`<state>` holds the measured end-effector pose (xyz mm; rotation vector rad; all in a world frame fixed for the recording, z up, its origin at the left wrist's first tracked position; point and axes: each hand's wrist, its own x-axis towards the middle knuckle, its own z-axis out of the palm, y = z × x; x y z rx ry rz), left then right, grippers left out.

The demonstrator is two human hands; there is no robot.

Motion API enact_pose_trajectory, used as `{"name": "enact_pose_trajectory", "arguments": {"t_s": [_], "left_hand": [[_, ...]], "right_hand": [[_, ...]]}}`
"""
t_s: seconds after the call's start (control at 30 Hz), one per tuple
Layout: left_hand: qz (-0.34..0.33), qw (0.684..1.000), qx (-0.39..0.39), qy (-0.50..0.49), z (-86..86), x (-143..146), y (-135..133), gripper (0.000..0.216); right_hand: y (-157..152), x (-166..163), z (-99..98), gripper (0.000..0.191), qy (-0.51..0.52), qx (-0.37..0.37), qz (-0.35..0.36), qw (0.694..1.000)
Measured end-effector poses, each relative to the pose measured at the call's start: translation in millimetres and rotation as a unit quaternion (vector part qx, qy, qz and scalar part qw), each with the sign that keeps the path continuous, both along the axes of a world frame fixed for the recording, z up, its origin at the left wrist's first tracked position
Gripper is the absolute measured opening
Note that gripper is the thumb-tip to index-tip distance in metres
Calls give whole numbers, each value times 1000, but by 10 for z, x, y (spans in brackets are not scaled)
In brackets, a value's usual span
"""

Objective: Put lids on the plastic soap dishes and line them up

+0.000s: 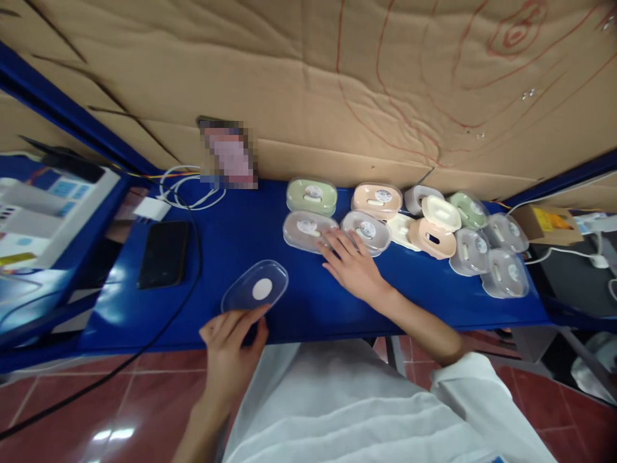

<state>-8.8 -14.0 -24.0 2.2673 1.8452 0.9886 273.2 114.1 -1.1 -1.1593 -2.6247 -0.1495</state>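
Note:
Near the table's front edge my left hand (234, 341) pinches the near rim of a clear plastic lid (243, 289) that has a round white sticker. My right hand (355, 269) is spread, palm down, with its fingertips over two greyish lidded boxes: one box (299, 225) to the left and another box (373, 236) to the right. Whether the fingers press on their lids I cannot tell. Behind them sit a green lidded box (321, 200) and a peach lidded box (380, 193). To the right are cream and peach pieces without clear covers, among them a peach box part (431, 239).
Farther right stand a green box (467, 209) and several grey lidded boxes (506, 273). On the left lie a black phone (164, 254), a white charger (152, 209) with its cable, and a black cord (195, 270). A cardboard wall (308, 96) rises behind the blue table (202, 321).

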Motion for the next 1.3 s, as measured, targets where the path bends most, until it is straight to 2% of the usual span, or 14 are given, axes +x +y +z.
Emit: {"name": "enact_pose_trajectory", "arguments": {"t_s": [0.1, 0.2, 0.3, 0.37, 0.47, 0.57, 0.67, 0.77, 0.83, 0.97, 1.07, 1.13, 1.23, 1.3], "left_hand": [[-81, 996, -40, -6, -99, 77, -48, 40], [-168, 983, -80, -7, -191, 145, -16, 65], [-231, 970, -81, 8, -210, 250, 96, 66], [-263, 962, -78, 10, -155, 352, 192, 58], [-291, 952, -81, -47, 16, 501, 317, 45], [-285, 943, -101, -138, 197, 544, 405, 43], [-226, 941, -159, -194, 246, 436, 503, 41], [-137, 946, -206, -211, 136, 239, 630, 37], [-73, 960, -195, -187, 36, 125, 696, 38], [5, 993, -92, -68, -35, 130, 661, 39], [-45, 999, -25, -17, 22, 406, 517, 42], [-140, 990, -14, 29, 60, 669, 442, 47], [-245, 964, -33, 95, 71, 1006, 439, 42], [-272, 956, -43, 100, 51, 1109, 493, 33]], "right_hand": [[14, 264, 49, 49, 53, 10, -55, 997], [-121, 813, -76, 48, 115, 31, -209, 971], [-347, 1409, -282, 55, 96, 60, -359, 926], [-527, 1665, -374, 50, 72, 61, -391, 915], [-814, 1697, -402, 32, 73, 58, -348, 933], [-1091, 1387, -372, 31, 98, 19, -246, 964], [-1281, 1037, -346, 37, 121, -43, -152, 980], [-1247, 953, -316, 41, 140, -73, -87, 984], [-1061, 1087, -293, 44, 152, -60, -104, 981], [-501, 1534, -288, 49, 125, -16, -253, 959], [-235, 1735, -336, 49, 81, -33, -292, 953], [-229, 1774, -370, 43, 72, -48, -277, 957], [-454, 1770, -386, 34, 73, -43, -263, 961], [-695, 1742, -378, 32, 76, -33, -259, 962]]}}
